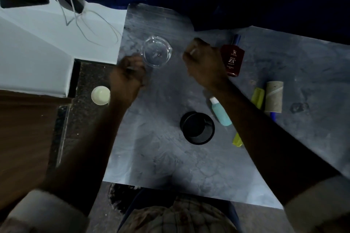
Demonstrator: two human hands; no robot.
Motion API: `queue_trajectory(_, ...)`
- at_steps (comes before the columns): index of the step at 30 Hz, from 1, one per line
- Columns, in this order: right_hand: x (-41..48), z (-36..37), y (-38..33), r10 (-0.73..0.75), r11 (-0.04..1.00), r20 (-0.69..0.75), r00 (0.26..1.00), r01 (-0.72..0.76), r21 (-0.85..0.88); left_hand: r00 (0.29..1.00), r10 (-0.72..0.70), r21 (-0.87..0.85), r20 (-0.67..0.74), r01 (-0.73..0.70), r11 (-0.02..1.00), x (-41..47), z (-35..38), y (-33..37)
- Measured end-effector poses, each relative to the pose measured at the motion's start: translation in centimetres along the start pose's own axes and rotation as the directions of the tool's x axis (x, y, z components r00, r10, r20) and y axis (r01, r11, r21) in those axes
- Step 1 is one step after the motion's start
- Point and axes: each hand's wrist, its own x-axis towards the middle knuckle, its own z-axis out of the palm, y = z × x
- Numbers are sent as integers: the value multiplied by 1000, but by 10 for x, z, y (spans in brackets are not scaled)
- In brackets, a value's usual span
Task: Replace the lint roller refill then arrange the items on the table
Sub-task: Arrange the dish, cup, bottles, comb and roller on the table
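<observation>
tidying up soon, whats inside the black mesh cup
The black mesh cup looks empty: only its dark inner wall and floor show. The near side of the floor is hidden by the rim.

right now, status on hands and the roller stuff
Left hand closed at rim of glass dish; right hand fisted on something small and pale. Bare cardboard core lies right, untouched. Right forearm crosses over teal bottle.

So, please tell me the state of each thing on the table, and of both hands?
Glass dish: upright, nearly empty.
Black mesh cup: upright, empty.
Red bottle: lying flat.
Teal bottle: lying flat, capped.
Cardboard core: bare, lying flat.
Left hand: closed, beside dish.
Right hand: fisted on something small.
</observation>
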Motion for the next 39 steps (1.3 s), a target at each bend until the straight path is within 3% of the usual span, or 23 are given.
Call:
queue_trajectory(1, -22, -10, 10, -30, 999, 21, 999, 29, 29, 997, 27, 59, 73, -32, 998, -19, 0, -6)
queue_trajectory(3, -69, -22, 32, -51, 998, 51, 997, 49, 41, 970, 21, 12, 242, -24, 1000, -65, 4, -18)
queue_trajectory(6, -137, -25, 55, -18, 999, -1, 1000, 18, 37, 882, 132, 245, 452, -265, 932, -122, 21, -33)
queue_trajectory(9, -184, -13, 74, 60, 995, -6, 998, -60, 77, 843, 188, 265, 503, -358, 895, -149, 46, -42)
queue_trajectory(14, -212, 10, 82, 260, 898, 107, 960, -281, 339, 892, 213, 247, 400, -328, 912, -165, 68, -43)
queue_trajectory(20, -174, 18, 38, 103, 905, 69, 992, -123, 407, 935, 274, 224, 224, -323, 920, -138, 30, -35)
queue_trajectory(24, -126, 31, -2, -19, 936, 59, 998, -3, 353, 962, 271, 51, 47, -273, 961, -100, 4, -29)
queue_trajectory(27, -95, 45, -20, 6, 955, 78, 997, -29, 295, 975, 219, 2, -37, -219, 976, -75, -3, -30)
queue_trajectory(39, -76, 65, -25, 72, 970, 99, 992, -93, 225, 972, 232, 37, -44, -231, 972, -62, -5, -43)
